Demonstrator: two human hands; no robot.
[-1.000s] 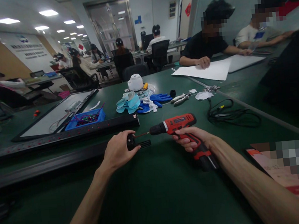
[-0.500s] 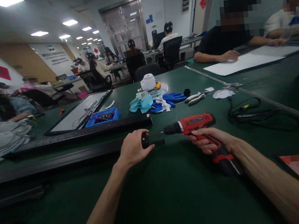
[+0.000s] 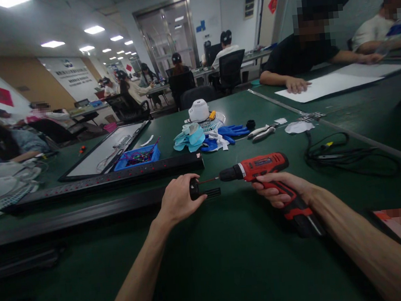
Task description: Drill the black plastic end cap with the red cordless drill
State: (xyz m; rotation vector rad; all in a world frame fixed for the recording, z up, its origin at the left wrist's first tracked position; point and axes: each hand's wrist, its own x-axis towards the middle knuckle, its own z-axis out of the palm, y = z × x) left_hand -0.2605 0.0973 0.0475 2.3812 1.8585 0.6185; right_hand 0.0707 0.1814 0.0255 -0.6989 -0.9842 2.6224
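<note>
My right hand [image 3: 277, 189] is wrapped round the handle of a red and black cordless drill [image 3: 263, 166], which lies level and points left. Its long bit [image 3: 208, 180] reaches to the black end piece [image 3: 194, 188] of a long black bar [image 3: 121, 208]. Over that end is my left hand [image 3: 181, 195], fingers on top and thumb below, closed on it. A dark slotted piece [image 3: 213, 192] juts out to the right under the bit. The exact spot where the bit tip meets the end piece is too small to make out.
Behind lie a second black bar with red dots [image 3: 118, 178], a blue tray [image 3: 138, 157] of small parts, blue gloves [image 3: 232, 131], pliers [image 3: 262, 133], fan parts [image 3: 199, 111] and a black cable [image 3: 351, 155]. Across the table a co-worker's hand [image 3: 297, 85] rests by white sheets [image 3: 335, 82].
My view has turned left, so everything sits further right in it. Drill and both hands keep the same hold and place on the bar. The co-worker's hand has shifted to the sheet's left edge.
</note>
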